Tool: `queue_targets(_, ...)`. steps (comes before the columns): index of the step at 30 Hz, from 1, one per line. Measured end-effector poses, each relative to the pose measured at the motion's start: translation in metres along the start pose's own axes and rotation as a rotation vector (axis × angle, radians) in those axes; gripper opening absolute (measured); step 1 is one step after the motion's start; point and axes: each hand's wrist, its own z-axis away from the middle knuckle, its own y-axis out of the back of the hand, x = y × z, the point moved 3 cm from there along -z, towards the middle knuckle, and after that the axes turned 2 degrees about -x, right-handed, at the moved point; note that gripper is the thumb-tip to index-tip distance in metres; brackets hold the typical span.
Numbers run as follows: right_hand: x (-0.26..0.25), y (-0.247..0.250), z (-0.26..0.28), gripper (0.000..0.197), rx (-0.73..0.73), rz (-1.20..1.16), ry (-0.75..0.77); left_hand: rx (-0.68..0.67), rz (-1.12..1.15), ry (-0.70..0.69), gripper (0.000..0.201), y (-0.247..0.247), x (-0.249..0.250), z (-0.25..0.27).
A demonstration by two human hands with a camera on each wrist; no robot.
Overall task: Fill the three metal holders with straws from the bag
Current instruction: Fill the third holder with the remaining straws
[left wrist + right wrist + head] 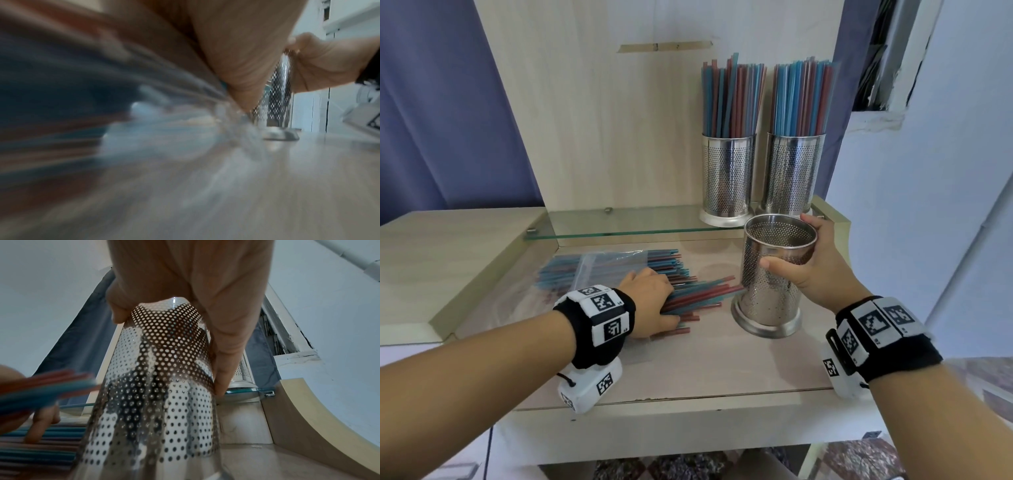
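Observation:
An empty perforated metal holder (770, 284) stands upright on the wooden counter. My right hand (816, 260) grips it near the rim, thumb on the near side, fingers (226, 344) round the far wall. Left of it, red and blue straws (698, 294) lie spilling from a clear plastic bag (599, 270). My left hand (652, 298) is curled round a bunch of these straws (47, 386), thumb beneath them. Two more holders, one on the left (726, 178) and one on the right (794, 171), stand packed with straws on the glass shelf. The left wrist view is blurred.
The glass shelf (619, 222) runs along the back above the counter (705, 370). A wooden back panel (602, 120) rises behind it. A raised curved wooden edge (304, 418) borders the counter on the right. A purple curtain (431, 102) hangs at the left.

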Motion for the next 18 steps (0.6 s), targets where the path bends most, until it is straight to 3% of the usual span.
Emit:
queue_targets(6,0.001,0.001,-0.001,0.116,-0.006,0.014,-0.020,0.137,0.364,-0.052,0.024,0.050,0.000,0.004)
queue_targets(12,0.001,0.001,0.000,0.115,-0.009,0.021,-0.035,0.462,0.525,-0.076,0.028,0.098,-0.009,0.010)
queue_targets(16,0.000,0.003,0.002,0.115,-0.021,0.020,-0.054,0.725,0.860,-0.120,0.019,0.128,-0.013,0.025)
queue_targets(18,0.001,0.004,0.003,0.123,-0.049,0.047,-0.089,0.789,1.029,-0.131,0.019,0.138,-0.014,0.031)
